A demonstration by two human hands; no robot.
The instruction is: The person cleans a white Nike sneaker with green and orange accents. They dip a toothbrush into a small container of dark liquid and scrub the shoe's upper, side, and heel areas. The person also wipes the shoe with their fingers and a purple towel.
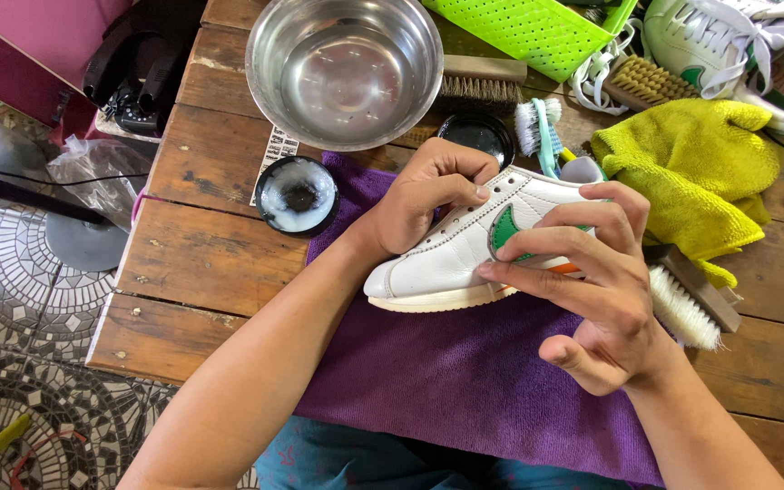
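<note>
A white sneaker with a green side mark lies on its side on a purple cloth, toe pointing left. My left hand grips the shoe from above, fingers curled into its opening near the eyelets. Over the shoe's side lies my right hand, with the first two fingers stretched out and pressing on the green mark and the sole edge; the other fingers are curled under. Whether anything lies beneath those fingertips I cannot tell.
A steel bowl stands behind, beside an open round tin of white paste and its black lid. Brushes, a toothbrush, a yellow cloth, a green basket and another sneaker crowd the right. The wooden table's edge drops to tiled floor on the left.
</note>
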